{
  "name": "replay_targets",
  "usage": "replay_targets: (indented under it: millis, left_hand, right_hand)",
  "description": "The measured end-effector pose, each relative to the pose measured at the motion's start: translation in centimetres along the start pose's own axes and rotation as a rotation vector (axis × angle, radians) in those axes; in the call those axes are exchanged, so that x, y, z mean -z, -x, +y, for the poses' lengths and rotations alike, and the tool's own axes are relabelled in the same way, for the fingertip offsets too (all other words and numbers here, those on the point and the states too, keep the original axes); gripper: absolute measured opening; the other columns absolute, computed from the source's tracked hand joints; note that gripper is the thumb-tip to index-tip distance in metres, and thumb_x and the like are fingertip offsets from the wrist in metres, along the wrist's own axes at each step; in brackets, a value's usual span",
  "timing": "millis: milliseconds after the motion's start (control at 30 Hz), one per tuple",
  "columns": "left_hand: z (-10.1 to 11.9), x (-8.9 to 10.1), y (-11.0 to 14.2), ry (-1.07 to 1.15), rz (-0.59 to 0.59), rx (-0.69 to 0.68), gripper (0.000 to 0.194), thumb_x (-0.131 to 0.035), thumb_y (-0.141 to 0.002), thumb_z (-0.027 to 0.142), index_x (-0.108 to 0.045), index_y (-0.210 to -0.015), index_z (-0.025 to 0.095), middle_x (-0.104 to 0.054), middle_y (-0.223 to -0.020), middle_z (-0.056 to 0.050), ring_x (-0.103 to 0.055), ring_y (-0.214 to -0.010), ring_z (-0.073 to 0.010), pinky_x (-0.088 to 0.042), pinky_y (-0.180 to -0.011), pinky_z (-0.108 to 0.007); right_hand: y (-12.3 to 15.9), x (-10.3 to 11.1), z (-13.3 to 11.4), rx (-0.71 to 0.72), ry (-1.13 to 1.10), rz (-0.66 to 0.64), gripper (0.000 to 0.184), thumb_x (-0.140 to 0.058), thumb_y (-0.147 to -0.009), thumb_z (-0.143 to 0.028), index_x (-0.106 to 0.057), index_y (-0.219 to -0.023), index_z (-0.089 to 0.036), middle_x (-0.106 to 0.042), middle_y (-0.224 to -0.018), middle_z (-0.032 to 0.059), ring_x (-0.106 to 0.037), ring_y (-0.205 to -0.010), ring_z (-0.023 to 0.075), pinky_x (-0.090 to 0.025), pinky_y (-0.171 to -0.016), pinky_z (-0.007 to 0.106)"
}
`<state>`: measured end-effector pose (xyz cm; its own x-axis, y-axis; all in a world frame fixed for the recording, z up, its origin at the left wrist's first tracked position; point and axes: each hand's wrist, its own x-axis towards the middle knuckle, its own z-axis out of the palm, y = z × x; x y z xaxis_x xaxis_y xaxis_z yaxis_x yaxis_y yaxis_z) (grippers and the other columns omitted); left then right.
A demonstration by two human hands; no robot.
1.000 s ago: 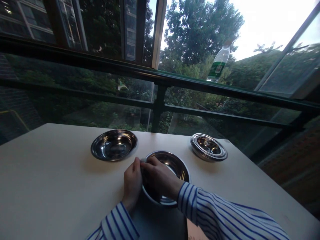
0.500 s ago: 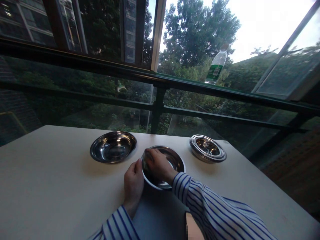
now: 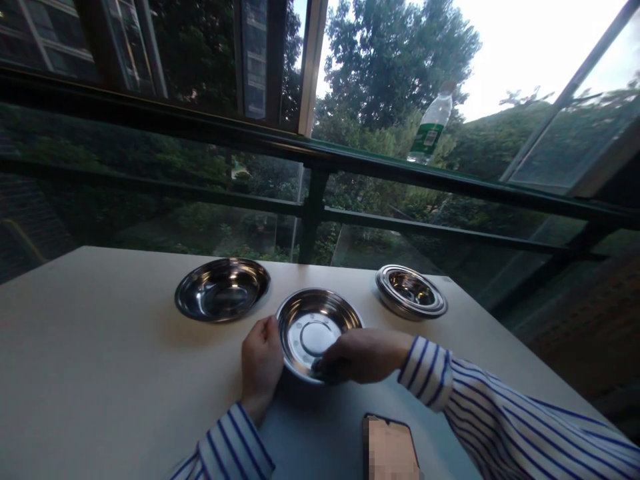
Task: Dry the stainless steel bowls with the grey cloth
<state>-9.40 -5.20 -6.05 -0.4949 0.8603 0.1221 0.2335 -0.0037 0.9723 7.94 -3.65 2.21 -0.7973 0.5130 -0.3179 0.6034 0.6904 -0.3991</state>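
Note:
A shiny stainless steel bowl (image 3: 317, 333) stands in front of me on the white table. My left hand (image 3: 263, 357) is closed on its left rim, thumb uppermost. My right hand (image 3: 360, 357) reaches in over the near right rim. Its fingers are bunched and point down against the inner wall, with a small dark greyish thing at their tips that I cannot make out. The bowl's round base shows bare, with a few light spots. Below my right wrist lies a phone (image 3: 393, 447) with a lit screen.
To the far left stands a wider steel basin (image 3: 223, 291). Several nested steel bowls (image 3: 411, 292) form a stack at the far right. Behind the table (image 3: 125, 360) runs a dark green railing (image 3: 315, 157), and a plastic bottle (image 3: 430, 130) with a green label stands on it.
My right hand has moved from the bowl's left inner side round to its near right side. The bowl has shifted slightly away from me. More of the phone shows.

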Motion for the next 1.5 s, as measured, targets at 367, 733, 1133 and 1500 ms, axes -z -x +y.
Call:
replay_targets:
  millis: [367,733,1133,1500]
  left_hand:
    - [0.1,0.9,-0.5,0.051,-0.084,-0.016,0.032,-0.048,-0.077,0.035,-0.069,-0.086,0.013,-0.072,-0.084,-0.008,-0.063,-0.080,-0.0221,-0.046,-0.069,-0.028]
    - [0.3,0.6,-1.0,0.112,-0.233,-0.041,0.035,-0.054,-0.074,0.036,-0.070,-0.092,0.012,-0.073,-0.089,-0.009,-0.066,-0.083,-0.0244,-0.049,-0.075,-0.033]
    - [-0.2,0.9,-1.5,0.068,-0.266,-0.066,0.038,-0.051,-0.077,0.037,-0.069,-0.098,0.011,-0.071,-0.097,-0.011,-0.065,-0.089,-0.0248,-0.047,-0.080,-0.033]
    - [0.2,0.4,-0.4,0.043,-0.275,-0.049,0.037,-0.049,-0.079,0.037,-0.068,-0.099,0.012,-0.072,-0.093,-0.009,-0.066,-0.082,-0.0235,-0.049,-0.071,-0.030]
  right_hand:
    - [-1.3,-0.9,-0.5,-0.011,0.103,-0.025,0.016,-0.057,-0.080,-0.020,-0.065,-0.094,-0.018,-0.067,-0.078,-0.0009,-0.058,-0.064,0.0094,-0.043,-0.056,0.017]
    - [-4.0,0.9,4.1,0.073,0.662,0.160,0.015,-0.047,-0.090,-0.018,-0.060,-0.094,-0.012,-0.059,-0.101,0.0087,-0.053,-0.099,0.0212,-0.047,-0.078,0.037]
    - [-5.8,1.3,3.5,0.210,0.726,0.180,0.027,-0.036,-0.091,-0.015,-0.064,-0.090,-0.014,-0.059,-0.101,0.0125,-0.050,-0.100,0.0219,-0.045,-0.075,0.034]
    - [-0.8,-1.4,-1.0,-0.153,0.335,-0.044,0.017,-0.065,-0.064,-0.020,-0.070,-0.080,-0.015,-0.067,-0.067,0.0063,-0.061,-0.059,0.0174,-0.041,-0.047,0.022]
